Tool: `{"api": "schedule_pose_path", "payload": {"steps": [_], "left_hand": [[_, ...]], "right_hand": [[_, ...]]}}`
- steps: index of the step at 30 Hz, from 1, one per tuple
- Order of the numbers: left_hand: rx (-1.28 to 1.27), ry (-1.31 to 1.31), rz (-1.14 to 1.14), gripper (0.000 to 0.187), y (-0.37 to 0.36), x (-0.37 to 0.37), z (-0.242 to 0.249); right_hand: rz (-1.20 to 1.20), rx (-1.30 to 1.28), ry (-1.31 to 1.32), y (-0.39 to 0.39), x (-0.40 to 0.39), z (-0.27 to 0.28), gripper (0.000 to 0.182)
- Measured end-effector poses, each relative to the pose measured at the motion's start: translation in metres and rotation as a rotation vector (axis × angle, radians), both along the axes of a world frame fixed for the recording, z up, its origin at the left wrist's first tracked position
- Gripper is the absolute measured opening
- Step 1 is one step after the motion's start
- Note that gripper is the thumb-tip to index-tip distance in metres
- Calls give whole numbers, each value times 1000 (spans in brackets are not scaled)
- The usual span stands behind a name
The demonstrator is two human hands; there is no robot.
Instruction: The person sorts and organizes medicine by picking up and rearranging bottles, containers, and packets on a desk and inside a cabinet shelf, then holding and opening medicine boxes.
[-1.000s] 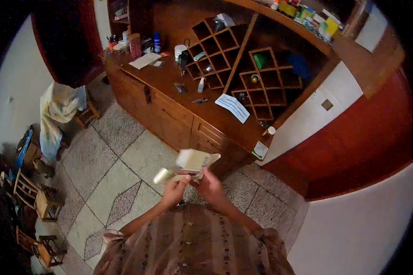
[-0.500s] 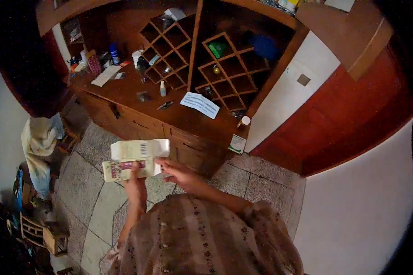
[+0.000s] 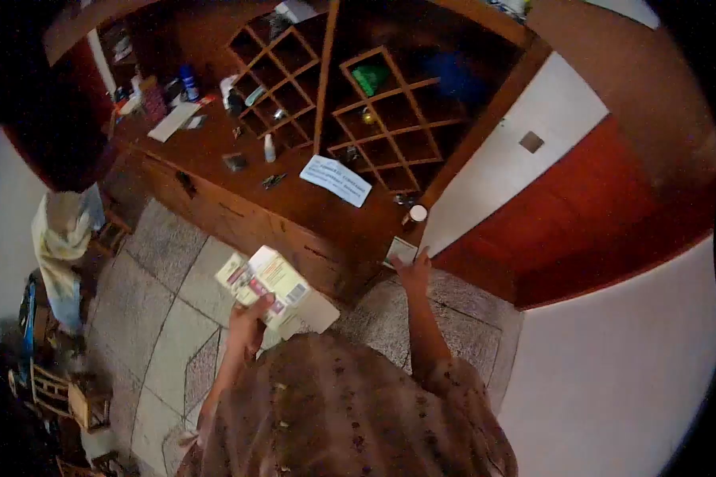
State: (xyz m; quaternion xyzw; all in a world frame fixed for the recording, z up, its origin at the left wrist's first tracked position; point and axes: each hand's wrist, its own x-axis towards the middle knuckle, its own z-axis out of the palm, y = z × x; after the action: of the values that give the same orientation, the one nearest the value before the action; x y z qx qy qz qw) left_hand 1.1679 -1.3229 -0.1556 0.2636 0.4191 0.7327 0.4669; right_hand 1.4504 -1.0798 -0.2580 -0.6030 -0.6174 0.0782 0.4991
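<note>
My left hand (image 3: 249, 318) is closed on an opened-out cardboard carton (image 3: 282, 278), cream with purple print and a barcode. The thumb presses on its printed face, and a plain pale flap hangs at the lower right. At the cabinet's front right corner, my right hand (image 3: 414, 274) reaches a small white-and-green box (image 3: 402, 250). Its fingers are apart around the near edge, which they partly cover. Just behind that box stands a white-topped container (image 3: 418, 213).
The wooden cabinet (image 3: 215, 187) bears a printed sheet (image 3: 336, 180), a small white bottle (image 3: 270, 149) and other small items. Lattice shelves (image 3: 390, 119) rise behind. A cloth-draped chair (image 3: 60, 246) stands left, and a white wall (image 3: 612, 366) lies to the right.
My right hand has left the carton and moved right to the small white-and-green box. The carton has turned and opened out further in my left hand. The view has shifted slightly.
</note>
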Motion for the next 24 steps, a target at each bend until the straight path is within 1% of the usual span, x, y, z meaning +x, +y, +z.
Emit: {"api": "schedule_pose_path", "payload": {"steps": [1, 3, 4, 5, 7, 8, 10, 12, 13, 14, 15, 17, 18, 19, 21, 22, 24], "left_hand": [[-18, -1, 4, 32, -2, 7, 13], [-36, -21, 23, 28, 4, 9, 8], [-36, -20, 30, 28, 7, 6, 5], [-53, -55, -4, 27, 9, 5, 6], [-67, -88, -49, 25, 9, 4, 7], [-76, -88, -47, 23, 10, 7, 11], [-74, -93, -59, 21, 9, 11, 16], [-105, -85, -48, 23, 9, 10, 14], [-104, -87, -53, 23, 10, 10, 13], [-84, -28, -68, 28, 11, 8, 9], [-66, 34, -83, 33, 13, 7, 8], [-59, 34, -115, 30, 7, 16, 22], [-48, 33, -135, 28, 6, 20, 27], [-51, 44, -136, 28, 12, 25, 28], [37, -83, -297, 30, 2, 28, 42], [39, -82, -294, 30, 7, 28, 42], [39, -194, -309, 29, 2, 25, 35]], "right_hand": [[20, -4, -6, -2, -1, -4, 100], [197, -224, 301, 0, 4, -5, 91], [203, -226, 302, -3, 11, 1, 91], [317, -330, 317, -9, 22, 7, 79], [419, -428, 337, -8, 39, -7, 67], [432, -300, 599, 16, 47, -52, 52], [429, -147, 850, 7, 57, -51, 38], [408, -345, 606, -55, 43, 31, 25], [403, -344, 605, -78, 32, 60, 25], [561, -336, 709, -100, 19, 87, 23], [719, -327, 816, -113, 3, 102, 22], [937, -360, 644, -136, -34, 123, 23], [951, -416, 529, -154, -53, 139, 24], [979, -477, 424, -155, -70, 143, 25], [817, -233, 71, -160, -99, 130, 28], [820, -231, 70, -153, -103, 126, 28], [875, -159, 128, -149, -109, 117, 30]]}}
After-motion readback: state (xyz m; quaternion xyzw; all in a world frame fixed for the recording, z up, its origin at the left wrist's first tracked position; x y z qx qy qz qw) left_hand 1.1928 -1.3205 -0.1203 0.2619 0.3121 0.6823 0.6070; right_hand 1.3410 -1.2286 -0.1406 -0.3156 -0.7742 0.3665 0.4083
